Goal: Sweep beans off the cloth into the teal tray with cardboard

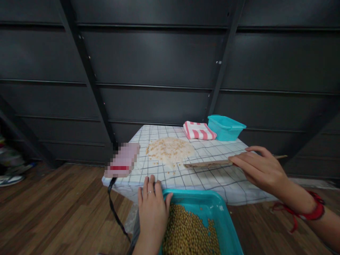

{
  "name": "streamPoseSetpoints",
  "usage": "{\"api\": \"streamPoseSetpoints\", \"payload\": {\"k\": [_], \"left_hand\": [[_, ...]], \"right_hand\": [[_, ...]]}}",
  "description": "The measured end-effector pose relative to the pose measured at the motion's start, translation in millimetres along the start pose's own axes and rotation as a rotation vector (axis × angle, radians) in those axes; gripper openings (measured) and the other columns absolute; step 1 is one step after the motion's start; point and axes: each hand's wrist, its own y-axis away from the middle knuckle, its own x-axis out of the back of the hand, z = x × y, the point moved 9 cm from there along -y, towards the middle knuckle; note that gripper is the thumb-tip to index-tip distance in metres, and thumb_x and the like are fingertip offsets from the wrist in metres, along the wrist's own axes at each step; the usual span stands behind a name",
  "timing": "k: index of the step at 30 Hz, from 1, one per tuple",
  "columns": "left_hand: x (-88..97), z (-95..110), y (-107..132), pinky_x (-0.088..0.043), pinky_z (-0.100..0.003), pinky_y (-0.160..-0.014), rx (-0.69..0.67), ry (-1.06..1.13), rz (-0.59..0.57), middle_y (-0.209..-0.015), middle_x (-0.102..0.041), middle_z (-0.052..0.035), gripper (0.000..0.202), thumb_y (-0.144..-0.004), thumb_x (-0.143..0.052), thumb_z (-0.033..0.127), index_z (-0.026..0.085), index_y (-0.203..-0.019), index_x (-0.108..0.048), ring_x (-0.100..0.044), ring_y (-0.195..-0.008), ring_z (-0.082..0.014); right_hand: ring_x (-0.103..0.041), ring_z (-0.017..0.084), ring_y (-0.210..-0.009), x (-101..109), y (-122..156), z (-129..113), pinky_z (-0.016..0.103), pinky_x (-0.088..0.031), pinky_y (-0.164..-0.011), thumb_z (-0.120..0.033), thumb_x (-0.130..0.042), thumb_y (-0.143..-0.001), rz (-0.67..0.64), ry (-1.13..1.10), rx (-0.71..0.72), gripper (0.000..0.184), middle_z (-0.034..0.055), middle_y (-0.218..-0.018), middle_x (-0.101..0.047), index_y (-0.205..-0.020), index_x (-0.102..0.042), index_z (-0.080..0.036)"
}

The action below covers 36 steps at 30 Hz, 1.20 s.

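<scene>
Checked cloth (212,180) under grainy heap (170,149), flat cardboard strip (208,164) in right hand (261,170)

Left hand (152,207): reaching forward from the lower edge of the view, palm down, back of the hand facing up, fingers lying straight and close together with a ring showing on one of them, thumb spreading slightly to the right. Right hand (261,168): coming in from the lower right on an extended forearm, fingers lying long and nearly straight, pointing left, the fingertips pinching closed. Right wrist: wearing a red band with a loose strand hanging from it.
</scene>
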Motion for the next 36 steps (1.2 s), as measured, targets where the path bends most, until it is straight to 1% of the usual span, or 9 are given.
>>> {"api": "streamPoseSetpoints", "payload": {"k": [4,8,13,17,20,23,29,33,36], "left_hand": [[1.4,0,1,-0.042,-0.051,-0.084,0.005,0.017,0.011,-0.113,-0.056,-0.0197,0.041,-0.082,-0.036,0.041,0.009,-0.101,-0.054,-0.047,-0.110,-0.0324],[5.2,2,0,-0.043,-0.050,-0.082,-0.004,0.027,0.026,-0.112,-0.057,-0.0209,0.041,-0.082,-0.038,0.040,0.007,-0.100,-0.054,-0.047,-0.109,-0.0337],[7.3,4,0,-0.043,-0.049,-0.083,0.005,0.017,0.026,-0.112,-0.057,-0.0190,0.040,-0.081,-0.039,0.041,0.009,-0.100,-0.054,-0.048,-0.110,-0.0330],[7.9,5,-1,-0.043,-0.049,-0.082,-0.012,-0.008,0.021,-0.112,-0.057,-0.0196,0.040,-0.082,-0.039,0.040,0.008,-0.100,-0.053,-0.048,-0.109,-0.0334],[8.5,4,-1,-0.044,-0.048,-0.082,-0.005,-0.007,0.021,-0.111,-0.057,-0.0186,0.039,-0.082,-0.038,0.041,0.009,-0.099,-0.054,-0.048,-0.109,-0.0328],[9.5,3,-2,-0.044,-0.049,-0.082,-0.008,0.002,0.031,-0.110,-0.058,-0.0192,0.039,-0.081,-0.039,0.040,0.008,-0.098,-0.054,-0.049,-0.108,-0.0332],[8.7,4,-2,-0.045,-0.049,-0.080,-0.027,-0.008,0.033,-0.110,-0.058,-0.0200,0.040,-0.081,-0.039,0.040,0.007,-0.098,-0.054,-0.050,-0.107,-0.0336],[6.9,4,-2,-0.045,-0.048,-0.081,-0.017,-0.007,0.020,-0.110,-0.058,-0.0185,0.041,-0.082,-0.037,0.042,0.009,-0.098,-0.054,-0.050,-0.107,-0.0326],[6.2,4,-1,-0.044,-0.048,-0.082,-0.011,-0.003,0.016,-0.110,-0.058,-0.0186,0.041,-0.082,-0.037,0.042,0.009,-0.098,-0.054,-0.050,-0.107,-0.0327]], "right_hand": [[-0.058,0.012,-0.063,-7,-1,2,0.032,-0.042,-0.072,-0.001,-0.040,-0.079,0.012,0.022,-0.026,0.038,0.0006,-0.072,-0.065,-0.111,-0.047,-0.020],[-0.057,0.013,-0.064,-18,-2,0,0.033,-0.042,-0.073,0.001,-0.039,-0.078,-0.001,0.023,-0.024,0.032,0.0017,-0.072,-0.065,-0.103,-0.049,-0.017],[-0.057,0.013,-0.066,-24,-6,-4,0.034,-0.042,-0.073,0.001,-0.039,-0.079,-0.015,-0.005,0.002,0.028,0.0032,-0.073,-0.065,-0.098,-0.050,-0.015],[-0.057,0.013,-0.068,-21,-8,-5,0.034,-0.042,-0.073,0.001,-0.041,-0.078,-0.010,-0.034,0.017,0.028,0.0046,-0.074,-0.065,-0.100,-0.049,-0.014],[-0.058,0.013,-0.069,-14,-6,-6,0.034,-0.042,-0.074,0.001,-0.043,-0.077,0.003,-0.054,0.011,0.032,0.0041,-0.074,-0.065,-0.104,-0.048,-0.016],[-0.058,0.013,-0.069,-8,-4,-8,0.035,-0.043,-0.075,0.001,-0.042,-0.077,0.004,-0.071,0.018,0.035,0.0046,-0.075,-0.066,-0.108,-0.047,-0.015],[-0.057,0.014,-0.066,2,0,-10,0.035,-0.043,-0.072,0.002,-0.041,-0.077,0.018,-0.093,0.029,0.028,0.0070,-0.073,-0.065,-0.101,-0.048,-0.012],[-0.057,0.013,-0.064,2,-1,-5,0.034,-0.042,-0.071,0.003,-0.041,-0.076,0.050,-0.083,-0.012,0.030,0.0063,-0.072,-0.065,-0.100,-0.049,-0.013],[-0.057,0.013,-0.064,-3,-3,-4,0.034,-0.043,-0.071,0.004,-0.042,-0.075,0.051,-0.047,-0.029,0.031,0.0054,-0.073,-0.065,-0.100,-0.049,-0.013]]}}
